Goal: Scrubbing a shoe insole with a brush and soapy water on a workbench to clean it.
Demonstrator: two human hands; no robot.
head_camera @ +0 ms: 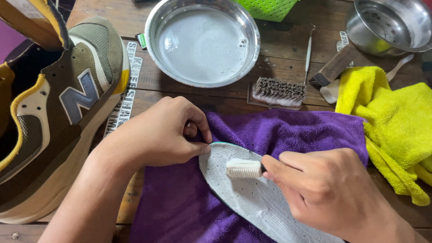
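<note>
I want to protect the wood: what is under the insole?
A purple towel lies under the insole, over the table. Anything directly beneath the insole is covered.

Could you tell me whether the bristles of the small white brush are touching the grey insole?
Touching. The head view shows the white brush, held in the right hand, with bristles pressed flat on the grey insole, no gap visible.

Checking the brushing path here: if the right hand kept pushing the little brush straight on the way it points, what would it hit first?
The right hand points the small brush leftward across the grey insole. Carried straight on, it would likely meet the left hand's thumb pinning the insole's tip, then the purple cloth; depth is hard to judge.
</note>
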